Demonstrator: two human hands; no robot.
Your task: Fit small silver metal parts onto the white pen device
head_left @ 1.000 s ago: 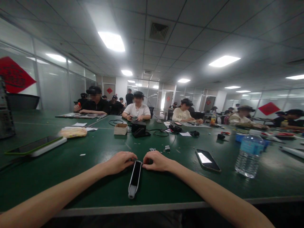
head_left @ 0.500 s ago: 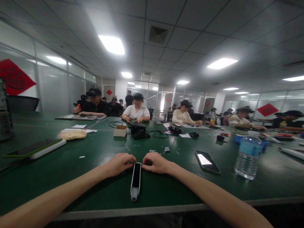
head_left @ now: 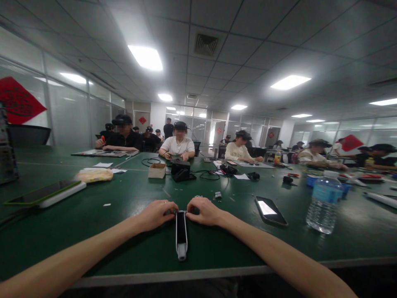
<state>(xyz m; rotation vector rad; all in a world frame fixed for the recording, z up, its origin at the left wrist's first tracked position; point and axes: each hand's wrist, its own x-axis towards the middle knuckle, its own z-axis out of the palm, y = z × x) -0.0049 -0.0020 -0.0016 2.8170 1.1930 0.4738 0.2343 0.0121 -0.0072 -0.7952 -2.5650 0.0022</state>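
A slim white pen-shaped device (head_left: 181, 231) with a long black face lies on the green table in front of me, its pale tapered end towards me. My left hand (head_left: 157, 214) is closed at the left side of its far end, thumb and fingers bent together. From the other side my right hand (head_left: 204, 211) pinches the same far end, with its fingers curled. The exact finger contact is partly hidden. Just beyond my right hand sit a small metal piece (head_left: 218, 195) and several tiny bits.
A phone (head_left: 271, 210) and a water bottle (head_left: 325, 203) stand to the right. At left lie a green-edged tablet-like device (head_left: 43, 193) and a bagged yellowish item (head_left: 94, 175). Ahead are a small carton (head_left: 157, 170), a black box (head_left: 181, 169) and cables. Several people sit across the table.
The device's near end has swung from left to right, so it now points almost straight at me. Both hands keep their places at its far end.
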